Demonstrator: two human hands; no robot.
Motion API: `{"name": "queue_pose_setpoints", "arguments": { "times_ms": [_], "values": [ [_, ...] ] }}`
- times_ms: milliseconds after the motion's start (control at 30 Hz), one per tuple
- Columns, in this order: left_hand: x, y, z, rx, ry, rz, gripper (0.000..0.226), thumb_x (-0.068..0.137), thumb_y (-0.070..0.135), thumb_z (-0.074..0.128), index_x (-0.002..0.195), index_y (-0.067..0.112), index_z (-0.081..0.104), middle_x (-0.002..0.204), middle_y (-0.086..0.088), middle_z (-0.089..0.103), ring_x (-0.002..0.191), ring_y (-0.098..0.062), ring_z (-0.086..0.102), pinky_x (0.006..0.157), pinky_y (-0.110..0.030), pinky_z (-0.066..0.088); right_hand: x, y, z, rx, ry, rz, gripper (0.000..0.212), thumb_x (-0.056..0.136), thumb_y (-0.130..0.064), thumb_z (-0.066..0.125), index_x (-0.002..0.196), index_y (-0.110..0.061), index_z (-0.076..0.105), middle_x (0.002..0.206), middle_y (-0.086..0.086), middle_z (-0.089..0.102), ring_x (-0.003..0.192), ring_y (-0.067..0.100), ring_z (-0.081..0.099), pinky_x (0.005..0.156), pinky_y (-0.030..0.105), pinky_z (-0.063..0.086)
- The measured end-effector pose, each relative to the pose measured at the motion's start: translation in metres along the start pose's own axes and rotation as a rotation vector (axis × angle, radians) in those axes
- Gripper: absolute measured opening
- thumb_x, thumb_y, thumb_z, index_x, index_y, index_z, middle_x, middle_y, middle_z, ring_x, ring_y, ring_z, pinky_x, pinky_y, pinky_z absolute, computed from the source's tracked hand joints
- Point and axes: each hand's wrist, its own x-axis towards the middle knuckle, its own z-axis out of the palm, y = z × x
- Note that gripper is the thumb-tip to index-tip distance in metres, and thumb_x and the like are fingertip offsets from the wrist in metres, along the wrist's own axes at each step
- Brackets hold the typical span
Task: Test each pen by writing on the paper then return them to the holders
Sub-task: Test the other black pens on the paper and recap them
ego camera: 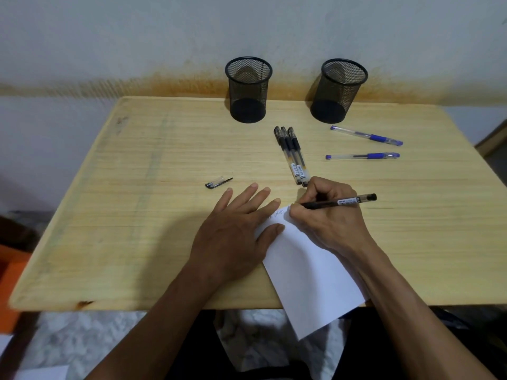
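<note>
One pen [338,202] gripped in right hand [326,215], writing; left hand [236,229] flat, pinning paper [310,270] near table [137,215] front edge: press lightly.

Two holders [248,90] [338,91] stand side by side at the table's [137,215] far edge. Before them lie three pens [292,154] together, two more [366,135] [362,156] to their right, a cap [218,182] to their left, and paper [307,270] overhanging the near edge.
</note>
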Motion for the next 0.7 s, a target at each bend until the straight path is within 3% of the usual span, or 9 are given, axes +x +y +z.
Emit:
{"name": "queue_pose_setpoints", "arguments": {
  "times_ms": [367, 533, 600, 700],
  "values": [
    [-0.001, -0.001, 0.007, 0.019, 0.122, 0.032, 0.056, 0.096, 0.055, 0.037, 0.139, 0.026, 0.057, 0.15, 0.004, 0.049, 0.145, -0.013, 0.035, 0.119, -0.047, 0.028, -0.004, -0.011, -0.001, -0.096, 0.036, -0.009, 0.022, 0.069, 0.007, 0.073, 0.064, 0.005, 0.051, 0.06, 0.024, 0.057, 0.049, 0.013, 0.044, 0.047, 0.031, 0.037],
    [-0.001, -0.002, 0.007, 0.032, 0.102, 0.044, 0.057, 0.097, 0.057, 0.034, 0.142, 0.027, 0.053, 0.152, 0.005, 0.045, 0.147, -0.01, 0.029, 0.122, -0.044, 0.022, -0.004, -0.013, -0.001, -0.104, 0.046, -0.009, 0.021, 0.071, 0.006, 0.072, 0.067, 0.006, 0.052, 0.061, 0.025, 0.058, 0.049, 0.012, 0.044, 0.047, 0.029, 0.038],
    [0.0, -0.002, 0.005, 0.016, 0.028, 0.001, 0.06, 0.097, 0.061, 0.028, 0.147, 0.033, 0.045, 0.157, 0.012, 0.035, 0.149, -0.004, 0.018, 0.124, -0.037, 0.01, -0.002, -0.015, -0.003, -0.013, 0.116, 0.039, 0.019, 0.076, 0.009, 0.069, 0.071, 0.01, 0.051, 0.061, 0.027, 0.056, 0.048, 0.011, 0.047, 0.047, 0.027, 0.041],
    [0.002, -0.001, 0.002, -0.02, -0.036, -0.052, 0.061, 0.094, 0.064, 0.025, 0.149, 0.039, 0.038, 0.16, 0.019, 0.025, 0.149, 0.004, 0.007, 0.124, -0.032, 0.0, 0.001, -0.016, -0.017, 0.422, 0.202, 0.17, 0.025, 0.085, 0.018, 0.061, 0.068, 0.004, 0.05, 0.059, 0.024, 0.055, 0.046, 0.02, 0.055, 0.049, 0.028, 0.051]
  ]
}}
